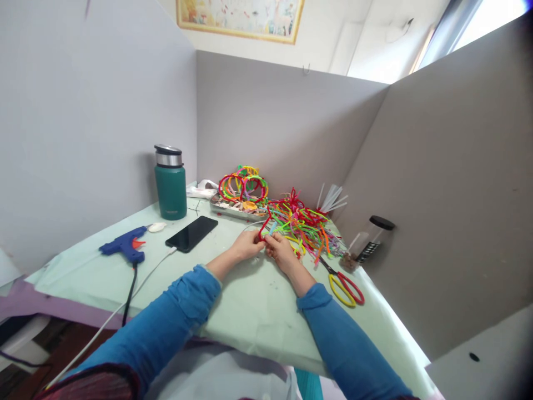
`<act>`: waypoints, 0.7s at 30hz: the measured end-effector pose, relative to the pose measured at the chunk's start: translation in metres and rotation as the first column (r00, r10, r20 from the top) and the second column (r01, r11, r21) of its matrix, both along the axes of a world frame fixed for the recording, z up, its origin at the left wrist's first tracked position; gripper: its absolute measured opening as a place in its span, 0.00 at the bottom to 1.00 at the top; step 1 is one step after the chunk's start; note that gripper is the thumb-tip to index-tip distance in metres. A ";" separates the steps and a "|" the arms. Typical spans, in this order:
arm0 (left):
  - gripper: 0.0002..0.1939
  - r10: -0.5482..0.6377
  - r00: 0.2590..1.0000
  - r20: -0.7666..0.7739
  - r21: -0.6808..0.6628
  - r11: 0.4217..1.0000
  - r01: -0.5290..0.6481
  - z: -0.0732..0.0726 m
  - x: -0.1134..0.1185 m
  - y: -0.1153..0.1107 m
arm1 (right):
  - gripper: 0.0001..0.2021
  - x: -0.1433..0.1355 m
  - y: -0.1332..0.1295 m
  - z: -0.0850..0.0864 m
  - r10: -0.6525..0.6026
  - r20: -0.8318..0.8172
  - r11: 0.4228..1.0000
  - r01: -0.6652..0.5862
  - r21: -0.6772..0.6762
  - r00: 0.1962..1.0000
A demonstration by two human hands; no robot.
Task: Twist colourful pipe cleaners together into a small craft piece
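Note:
My left hand and my right hand are close together over the middle of the green-covered table. A bent red pipe cleaner rises from between them, its lower end pinched in the fingers of my left hand. My right hand's fingers are closed beside it, next to a small light-blue piece; what exactly they grip is too small to make out. Just behind my hands lies a pile of colourful pipe cleaners.
A tray with colourful rings stands at the back. Leftward are a green bottle, a black phone and a blue glue gun with cords. Scissors and a clear container lie rightward. Grey panels surround the table.

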State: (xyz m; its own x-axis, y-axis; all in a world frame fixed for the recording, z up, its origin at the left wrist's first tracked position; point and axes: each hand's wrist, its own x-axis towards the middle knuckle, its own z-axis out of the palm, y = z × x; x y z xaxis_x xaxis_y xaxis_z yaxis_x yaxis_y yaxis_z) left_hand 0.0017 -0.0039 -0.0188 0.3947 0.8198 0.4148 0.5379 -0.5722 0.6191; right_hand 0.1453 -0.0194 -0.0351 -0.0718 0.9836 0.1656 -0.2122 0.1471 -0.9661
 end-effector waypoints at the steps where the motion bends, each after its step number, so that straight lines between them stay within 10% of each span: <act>1: 0.10 0.000 1.000 -0.005 0.003 1.000 0.000 0.000 0.000 0.000 | 0.18 0.000 0.000 0.000 -0.004 -0.002 1.000 0.004 -0.004 1.000; 21: 0.08 0.013 0.997 -0.073 0.074 0.997 -0.008 0.002 -0.002 -0.005 | 0.18 -0.001 -0.001 0.002 -0.016 -0.004 1.000 0.016 -0.011 1.000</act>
